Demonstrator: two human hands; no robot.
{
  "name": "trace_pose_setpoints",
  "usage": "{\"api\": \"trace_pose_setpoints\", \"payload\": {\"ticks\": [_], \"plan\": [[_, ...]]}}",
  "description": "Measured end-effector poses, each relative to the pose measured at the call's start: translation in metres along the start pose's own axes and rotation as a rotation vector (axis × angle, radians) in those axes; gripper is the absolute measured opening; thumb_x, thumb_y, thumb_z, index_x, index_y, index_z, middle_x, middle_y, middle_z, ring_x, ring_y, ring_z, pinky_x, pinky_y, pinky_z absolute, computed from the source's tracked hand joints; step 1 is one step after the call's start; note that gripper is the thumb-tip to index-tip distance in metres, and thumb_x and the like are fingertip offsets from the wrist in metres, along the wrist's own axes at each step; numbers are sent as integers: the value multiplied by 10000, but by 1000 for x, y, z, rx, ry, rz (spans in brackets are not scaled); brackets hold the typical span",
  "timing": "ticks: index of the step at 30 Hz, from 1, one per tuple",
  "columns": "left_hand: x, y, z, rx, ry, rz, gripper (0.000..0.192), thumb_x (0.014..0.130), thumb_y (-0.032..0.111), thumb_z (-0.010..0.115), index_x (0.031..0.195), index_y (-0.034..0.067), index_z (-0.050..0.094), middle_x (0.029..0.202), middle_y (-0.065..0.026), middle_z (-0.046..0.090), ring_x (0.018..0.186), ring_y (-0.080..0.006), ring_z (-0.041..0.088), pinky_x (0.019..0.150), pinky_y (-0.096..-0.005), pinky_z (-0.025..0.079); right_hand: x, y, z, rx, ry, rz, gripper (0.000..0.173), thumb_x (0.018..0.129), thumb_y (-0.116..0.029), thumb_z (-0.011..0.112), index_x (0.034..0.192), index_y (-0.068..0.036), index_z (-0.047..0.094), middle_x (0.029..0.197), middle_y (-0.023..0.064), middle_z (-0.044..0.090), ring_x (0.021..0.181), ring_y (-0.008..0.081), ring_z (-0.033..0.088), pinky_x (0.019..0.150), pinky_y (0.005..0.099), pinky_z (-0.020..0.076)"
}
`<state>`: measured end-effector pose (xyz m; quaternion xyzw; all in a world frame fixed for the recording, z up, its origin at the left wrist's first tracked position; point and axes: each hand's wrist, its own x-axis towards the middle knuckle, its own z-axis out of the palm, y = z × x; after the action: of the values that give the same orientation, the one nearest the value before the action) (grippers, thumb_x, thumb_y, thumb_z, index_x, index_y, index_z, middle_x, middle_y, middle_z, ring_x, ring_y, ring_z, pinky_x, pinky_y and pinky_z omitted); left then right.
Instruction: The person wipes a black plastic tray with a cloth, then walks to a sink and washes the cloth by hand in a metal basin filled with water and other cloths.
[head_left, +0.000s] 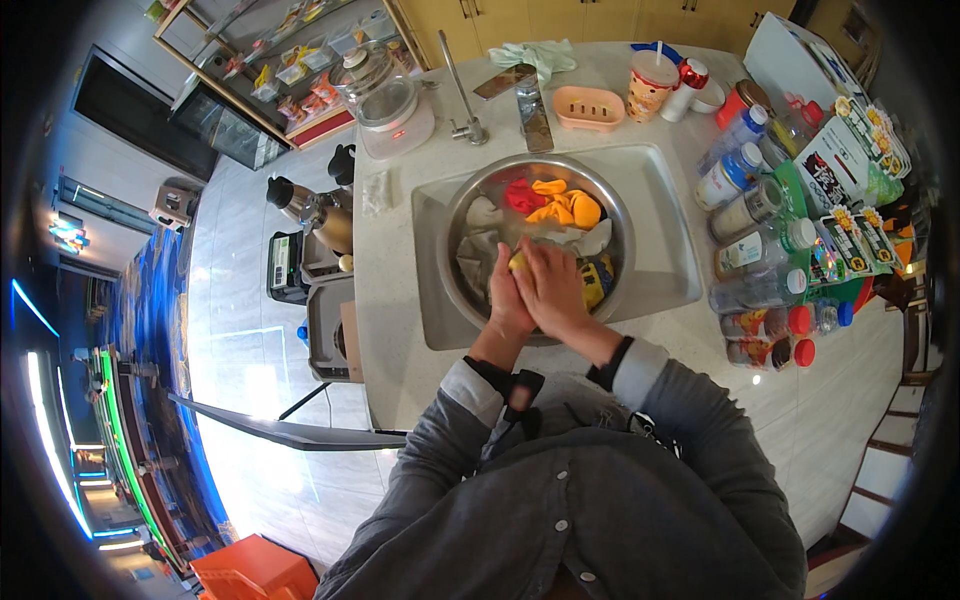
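Note:
My left hand (508, 296) and my right hand (551, 289) are pressed together over a steel basin (627, 259). Between them a small yellowish piece (519, 262) shows, which looks like a bar of soap; the fingers hide most of it. Cloudy water fills the basin. Orange cloth (570, 208) and red cloth (523, 196) lie towards its far side. Grey cloth (478, 259) rests at the left, pale cloth (595, 238) at the right. A yellow and dark patterned cloth (596, 283) is just right of my right hand.
The basin stands in a sink (671, 285). Behind it are a tap (470, 131), a steel faucet block (534, 124), a pink soap dish (589, 109) and a patterned cup (651, 86). Several bottles (757, 259) line the right edge. A glass kettle (382, 101) stands back left.

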<state>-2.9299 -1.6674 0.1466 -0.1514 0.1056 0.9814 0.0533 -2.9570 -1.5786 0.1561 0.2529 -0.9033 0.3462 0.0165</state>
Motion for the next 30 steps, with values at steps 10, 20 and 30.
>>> {"api": "trace_pose_setpoints", "payload": {"ticks": [10, 20, 30], "plan": [[0, 0, -5, 2, 98, -4, 393, 965, 386, 343, 1222, 120, 475, 1200, -98, 533, 1141, -260, 479, 992, -421, 371, 2, 14, 25, -22, 33, -69, 481, 871, -350, 520, 1302, -154, 434, 1177, 99, 464, 1070, 332, 443, 866, 467, 383], [4, 1, -18, -60, -85, 18, 374, 956, 322, 322, 1176, 86, 511, 1177, -97, 543, 1105, -272, 500, 985, -408, 378, 2, 0, 14, -10, 81, -91, 487, 865, -319, 525, 1310, -143, 434, 1155, 113, 475, 1044, 335, 458, 843, 470, 397], [0, 0, -10, -37, -217, 21, 381, 946, 334, 349, 1207, 96, 494, 1206, -82, 531, 1131, -279, 485, 993, -406, 365, 1, 4, 20, 77, 48, -88, 464, 889, -280, 498, 1323, -136, 424, 1134, 150, 475, 1047, 349, 455, 914, 457, 364]]}}
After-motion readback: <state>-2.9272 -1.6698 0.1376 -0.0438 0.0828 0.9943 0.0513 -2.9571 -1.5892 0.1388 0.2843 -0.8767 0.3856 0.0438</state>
